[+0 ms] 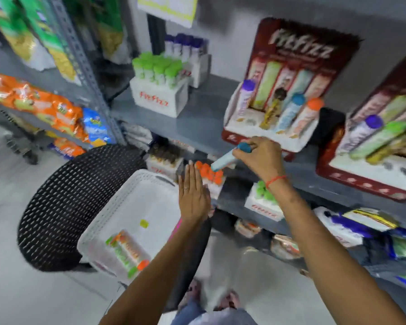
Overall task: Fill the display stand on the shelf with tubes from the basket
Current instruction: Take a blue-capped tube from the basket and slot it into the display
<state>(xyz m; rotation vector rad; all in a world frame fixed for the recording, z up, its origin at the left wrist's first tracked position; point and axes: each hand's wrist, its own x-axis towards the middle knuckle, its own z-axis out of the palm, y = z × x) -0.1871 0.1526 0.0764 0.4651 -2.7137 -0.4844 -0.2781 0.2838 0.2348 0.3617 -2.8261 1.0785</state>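
Blue-capped tube (229, 156) in right hand (260, 156), just before shelf edge (298, 170)

Centre right of frame, my right hand (261, 156) hangs just before the red display stand (234, 134); four upright tubes (288, 113) crowd its rear holes, front holes bare. Open grey shelf (197, 127) lies left, toward the white box (158, 99).

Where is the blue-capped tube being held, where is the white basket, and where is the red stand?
blue-capped tube (223, 159), head view, on its pale body.
white basket (108, 207), head view, on its left wall.
red display stand (263, 38), head view, on its back card.
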